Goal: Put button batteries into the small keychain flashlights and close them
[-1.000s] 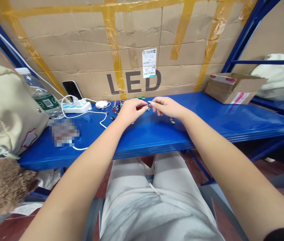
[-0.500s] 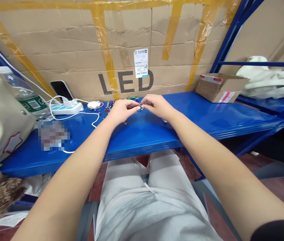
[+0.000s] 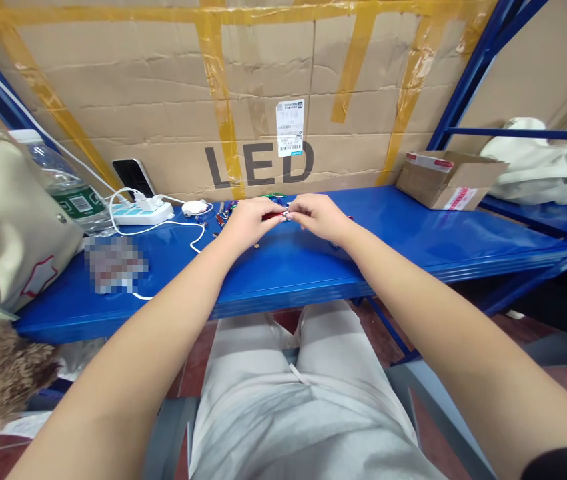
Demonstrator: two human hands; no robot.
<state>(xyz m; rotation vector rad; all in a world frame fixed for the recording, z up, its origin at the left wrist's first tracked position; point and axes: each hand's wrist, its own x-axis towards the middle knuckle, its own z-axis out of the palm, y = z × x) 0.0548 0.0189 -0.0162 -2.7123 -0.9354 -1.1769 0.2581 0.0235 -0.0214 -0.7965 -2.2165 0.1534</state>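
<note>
Over the blue shelf [image 3: 413, 247], my left hand [image 3: 249, 221] and my right hand [image 3: 319, 215] meet fingertip to fingertip. The left hand's fingers are closed on a small red piece [image 3: 269, 215]. The right hand pinches a tiny silvery part [image 3: 287, 215] at the red piece's end. Behind the hands lies a scatter of small coloured parts [image 3: 228, 208], red, green and metal. Another small part [image 3: 253, 247] lies under my left wrist.
A big cardboard box marked LED [image 3: 263, 100] walls the back. Left: a power strip [image 3: 142, 213] with white cables, a phone [image 3: 134, 177], a water bottle [image 3: 66, 183], a beige bag [image 3: 3, 220]. Right: a small open carton [image 3: 446, 179] and a white bag [image 3: 543, 163].
Both hands stay together at the same spot on the shelf, fingers working the small piece. The view has swung slightly left and back.
</note>
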